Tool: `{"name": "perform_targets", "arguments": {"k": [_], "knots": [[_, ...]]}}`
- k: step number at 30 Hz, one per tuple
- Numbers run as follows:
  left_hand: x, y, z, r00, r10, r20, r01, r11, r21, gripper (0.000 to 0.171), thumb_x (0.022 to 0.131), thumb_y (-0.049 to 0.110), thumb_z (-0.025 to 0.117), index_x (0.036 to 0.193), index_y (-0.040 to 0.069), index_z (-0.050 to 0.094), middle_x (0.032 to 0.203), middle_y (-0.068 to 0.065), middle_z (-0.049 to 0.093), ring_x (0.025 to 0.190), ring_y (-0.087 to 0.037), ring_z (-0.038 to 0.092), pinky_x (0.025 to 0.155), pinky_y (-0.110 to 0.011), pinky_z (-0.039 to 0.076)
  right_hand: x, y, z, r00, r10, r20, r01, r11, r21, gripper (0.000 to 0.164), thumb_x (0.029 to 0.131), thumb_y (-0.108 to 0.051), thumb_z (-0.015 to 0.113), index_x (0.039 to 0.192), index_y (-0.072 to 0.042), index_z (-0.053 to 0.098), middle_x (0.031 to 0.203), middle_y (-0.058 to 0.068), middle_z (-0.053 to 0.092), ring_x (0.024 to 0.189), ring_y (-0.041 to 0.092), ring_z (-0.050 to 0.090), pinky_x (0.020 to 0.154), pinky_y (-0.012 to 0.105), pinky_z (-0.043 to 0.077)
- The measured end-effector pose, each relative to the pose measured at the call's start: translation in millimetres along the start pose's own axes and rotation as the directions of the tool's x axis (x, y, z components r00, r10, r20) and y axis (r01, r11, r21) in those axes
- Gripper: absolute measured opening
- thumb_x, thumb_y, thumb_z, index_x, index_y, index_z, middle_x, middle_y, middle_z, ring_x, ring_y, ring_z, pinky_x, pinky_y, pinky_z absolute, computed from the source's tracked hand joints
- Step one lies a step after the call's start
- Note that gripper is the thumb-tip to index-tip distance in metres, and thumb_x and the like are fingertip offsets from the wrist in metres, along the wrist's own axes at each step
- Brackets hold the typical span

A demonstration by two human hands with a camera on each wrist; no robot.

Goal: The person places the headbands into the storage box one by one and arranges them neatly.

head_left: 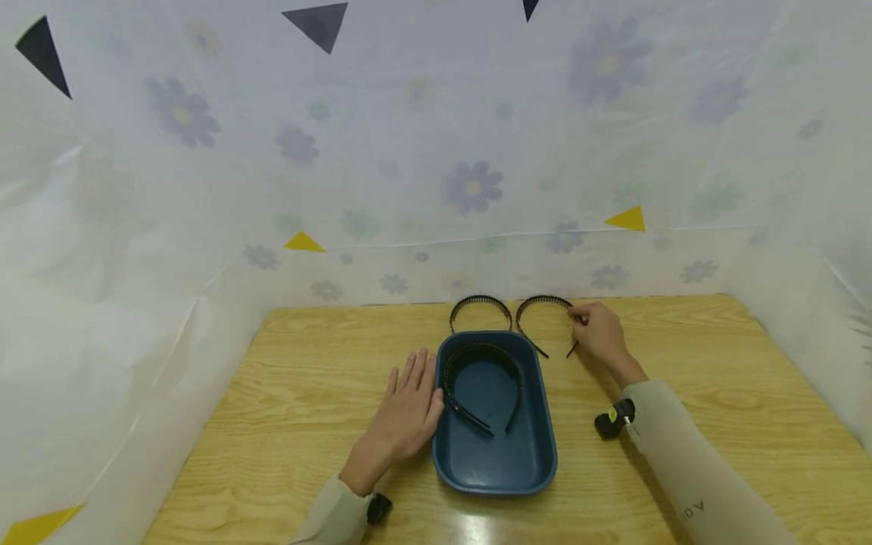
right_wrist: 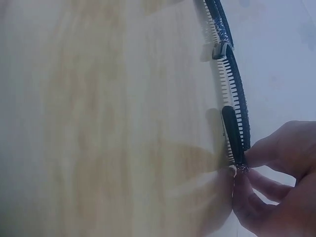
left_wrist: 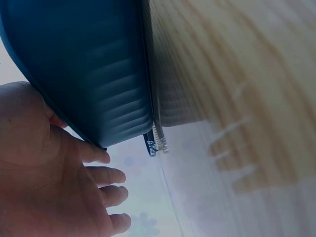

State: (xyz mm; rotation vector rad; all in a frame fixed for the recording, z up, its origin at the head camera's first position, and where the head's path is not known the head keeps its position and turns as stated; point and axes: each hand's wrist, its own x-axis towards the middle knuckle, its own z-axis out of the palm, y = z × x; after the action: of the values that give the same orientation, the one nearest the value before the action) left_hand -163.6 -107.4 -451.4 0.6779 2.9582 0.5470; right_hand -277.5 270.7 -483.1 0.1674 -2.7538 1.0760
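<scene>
My left hand [head_left: 405,412] lies along the left side of a blue rectangular tray [head_left: 493,481], fingers extended and the thumb side touching its rim. In the left wrist view those fingers look relaxed beside the tray wall [left_wrist: 89,64]. Inside the tray, black toothed headbands [head_left: 471,418] lie nested together; their exact number is unclear. To the right of the tray's far end, my right hand [head_left: 602,333] pinches one side of a black toothed headband [head_left: 543,298] between thumb and fingers. The right wrist view shows this headband [right_wrist: 241,103] with its comb teeth and some glitter.
Another black headband [head_left: 481,298] is just behind the tray's far edge. Wood-grain table [head_left: 306,393] surrounds everything. A white flower-printed sheet [head_left: 409,189] rises at the table's back edge, and similar sheeting stands at both sides.
</scene>
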Motion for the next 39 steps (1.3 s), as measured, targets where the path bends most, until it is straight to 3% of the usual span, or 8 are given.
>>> {"name": "perform_targets", "arguments": {"k": [10,16,19,21,24,27,31,39], "knots": [[1.2,-0.9,1.8,1.000,0.006,-0.004,-0.006,1.000,0.003,0.060,0.112,0.031,0.029,0.163,0.001,0.020,0.169,-0.020,0.014,0.156,-0.038,0.011,0.123,-0.059,0.012,-2.7,3.5,-5.8,0.999,0.025,-0.024,-0.025,1.000,-0.014,0.038,0.090,0.008,0.050,0.123,0.010,0.070,0.121,0.036,0.065,0.042,0.015,0.036,0.041,0.027,0.025],[2.2,-1.1,0.7,1.000,0.008,-0.003,-0.008,1.000,0.004,0.060,0.112,0.031,0.029,0.163,0.001,0.020,0.170,-0.019,0.014,0.156,-0.038,0.011,0.123,-0.060,0.012,-5.3,1.8,-10.0,0.999,0.038,-0.027,-0.038,0.999,-0.001,0.039,0.089,0.008,0.050,0.123,0.011,0.069,0.102,0.035,0.070,0.041,0.014,0.029,0.041,0.026,0.025],[2.7,-1.0,-0.4,1.000,0.007,-0.003,-0.007,1.000,0.002,0.060,0.112,0.031,0.029,0.163,0.001,0.020,0.170,-0.019,0.013,0.156,-0.038,0.011,0.123,-0.060,0.012,-5.5,1.2,-11.8,0.998,0.063,-0.015,-0.063,0.998,0.016,0.038,0.092,0.006,0.053,0.127,0.010,0.067,0.102,0.035,0.070,0.052,0.026,0.054,0.041,0.027,0.030],[2.9,-0.9,-1.0,1.000,0.008,-0.003,-0.008,1.000,0.000,0.060,0.112,0.031,0.030,0.163,0.001,0.020,0.170,-0.018,0.012,0.156,-0.038,0.011,0.122,-0.060,0.012,-6.2,1.6,-12.8,0.996,0.084,0.008,-0.085,0.996,0.032,0.039,0.094,0.003,0.056,0.132,0.009,0.065,0.108,0.036,0.068,0.074,0.039,0.068,0.044,0.028,0.039],[2.9,-0.8,-1.2,1.000,0.006,-0.002,-0.006,1.000,-0.003,0.060,0.112,0.030,0.030,0.163,0.000,0.021,0.170,-0.018,0.012,0.156,-0.038,0.012,0.122,-0.060,0.012,-8.0,3.1,-14.3,0.993,0.107,0.047,-0.110,0.992,0.064,0.040,0.097,0.000,0.058,0.136,0.009,0.061,0.124,0.036,0.063,0.108,0.050,0.066,0.057,0.033,0.055],[2.3,-1.2,-0.9,1.000,0.004,0.001,-0.004,1.000,-0.008,0.060,0.112,0.031,0.030,0.163,0.000,0.021,0.170,-0.018,0.012,0.156,-0.038,0.012,0.122,-0.060,0.012,-10.9,3.6,-15.6,0.990,0.120,0.076,-0.128,0.987,0.099,0.041,0.098,-0.001,0.059,0.138,0.009,0.059,0.130,0.035,0.061,0.112,0.050,0.063,0.072,0.041,0.061],[2.0,-1.7,-0.7,1.000,0.002,0.005,-0.002,1.000,-0.011,0.060,0.112,0.032,0.029,0.163,0.001,0.020,0.170,-0.018,0.011,0.156,-0.038,0.011,0.123,-0.060,0.011,-14.8,2.2,-18.4,0.989,0.129,0.070,-0.137,0.983,0.122,0.041,0.099,-0.004,0.060,0.139,0.007,0.060,0.130,0.034,0.061,0.112,0.050,0.063,0.076,0.047,0.060],[2.0,-3.2,-0.4,1.000,0.000,0.007,0.000,1.000,-0.012,0.060,0.112,0.032,0.028,0.164,0.002,0.018,0.171,-0.016,0.008,0.157,-0.034,0.007,0.123,-0.059,0.010,-23.9,-5.0,-24.2,0.992,0.122,0.037,-0.127,0.967,0.220,0.039,0.102,-0.004,0.060,0.140,0.005,0.060,0.135,0.033,0.058,0.116,0.049,0.062,0.071,0.036,0.062]]}}
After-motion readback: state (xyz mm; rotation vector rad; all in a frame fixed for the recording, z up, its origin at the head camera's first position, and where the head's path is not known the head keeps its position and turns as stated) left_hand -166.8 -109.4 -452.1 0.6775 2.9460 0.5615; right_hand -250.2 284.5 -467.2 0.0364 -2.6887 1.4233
